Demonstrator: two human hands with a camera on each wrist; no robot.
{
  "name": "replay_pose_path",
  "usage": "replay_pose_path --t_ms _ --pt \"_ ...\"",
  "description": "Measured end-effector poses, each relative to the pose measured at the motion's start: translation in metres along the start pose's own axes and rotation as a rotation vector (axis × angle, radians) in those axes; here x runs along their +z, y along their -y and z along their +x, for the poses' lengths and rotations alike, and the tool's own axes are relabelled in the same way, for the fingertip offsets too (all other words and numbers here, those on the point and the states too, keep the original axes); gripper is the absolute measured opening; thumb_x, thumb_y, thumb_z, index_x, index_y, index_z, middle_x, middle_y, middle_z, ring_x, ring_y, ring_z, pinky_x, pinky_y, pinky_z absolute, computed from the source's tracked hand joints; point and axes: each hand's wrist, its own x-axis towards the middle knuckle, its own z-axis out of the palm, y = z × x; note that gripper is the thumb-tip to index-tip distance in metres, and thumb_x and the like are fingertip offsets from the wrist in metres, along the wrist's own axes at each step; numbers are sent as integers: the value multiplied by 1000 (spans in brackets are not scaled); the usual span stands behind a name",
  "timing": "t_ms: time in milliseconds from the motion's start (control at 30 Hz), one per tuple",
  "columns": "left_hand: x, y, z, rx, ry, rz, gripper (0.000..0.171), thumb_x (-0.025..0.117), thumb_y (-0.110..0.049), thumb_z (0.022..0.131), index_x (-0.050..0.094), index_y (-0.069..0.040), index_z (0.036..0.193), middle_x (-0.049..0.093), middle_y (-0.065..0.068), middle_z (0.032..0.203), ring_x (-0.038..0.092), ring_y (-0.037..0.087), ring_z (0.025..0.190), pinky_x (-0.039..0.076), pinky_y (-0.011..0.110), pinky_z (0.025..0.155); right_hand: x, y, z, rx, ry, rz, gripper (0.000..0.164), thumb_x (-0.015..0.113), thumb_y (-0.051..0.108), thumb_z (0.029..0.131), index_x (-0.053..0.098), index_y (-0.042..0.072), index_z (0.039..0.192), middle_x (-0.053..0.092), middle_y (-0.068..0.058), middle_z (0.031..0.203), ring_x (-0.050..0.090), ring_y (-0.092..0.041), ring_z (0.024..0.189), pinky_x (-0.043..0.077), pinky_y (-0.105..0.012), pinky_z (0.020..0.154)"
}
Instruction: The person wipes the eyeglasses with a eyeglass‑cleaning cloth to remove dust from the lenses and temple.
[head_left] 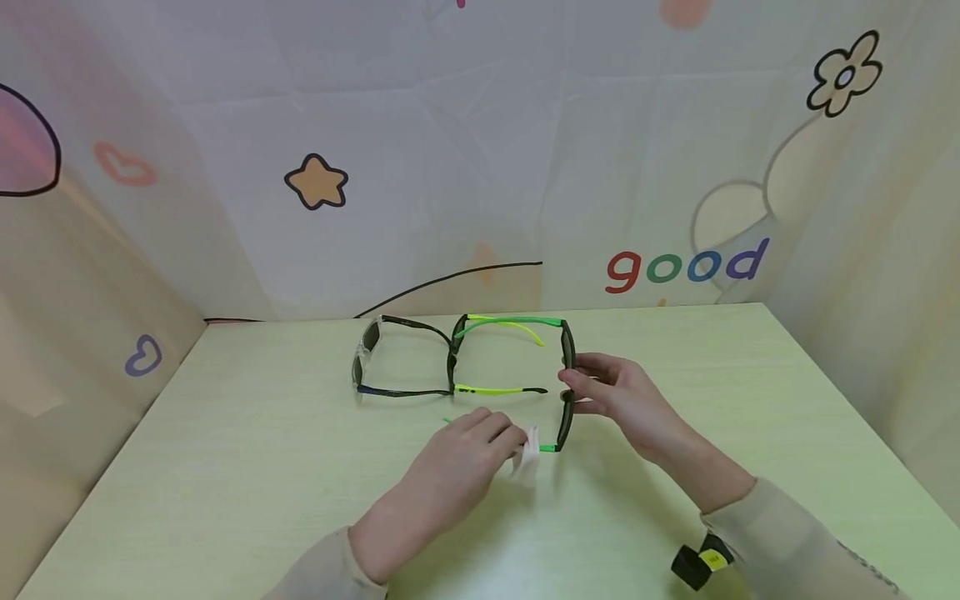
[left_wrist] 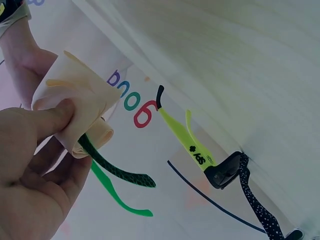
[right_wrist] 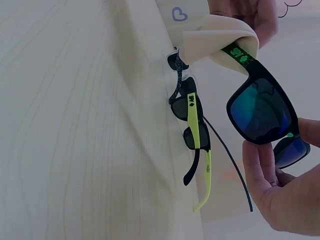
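Observation:
My right hand [head_left: 633, 408] pinches the middle of the front frame of black sunglasses [right_wrist: 260, 110] with blue-green lenses and green-patterned temples. My left hand [head_left: 465, 458] grips a pale cloth [left_wrist: 75, 95] folded around one temple of this pair. That temple's dark patterned tip [left_wrist: 135, 177] sticks out past the cloth, and the other green temple [head_left: 517, 320] stretches along the far side. Left of the held pair, sunglasses with bright yellow temples [head_left: 491, 390] stand on the table, temples unfolded to the right. Beyond them is a clear-fronted pair with dark, white-speckled temples [head_left: 405, 392].
The pale wooden table [head_left: 225, 483] meets a printed fabric backdrop [head_left: 435, 167] at its far edge, and fabric also hangs at both sides. By the right sleeve [head_left: 795, 542] is a small black object with a yellow label [head_left: 701, 562].

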Motion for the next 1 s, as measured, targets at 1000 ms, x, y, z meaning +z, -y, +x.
replay_pose_path --t_ms 1000 --pt "-8 24 -24 -43 4 -86 22 86 0 81 74 -9 98 68 -2 91 67 15 86 58 23 72 -28 1 -3 53 78 -22 56 59 20 105 39 -18 142 61 -18 119 68 -27 99 58 -38 92"
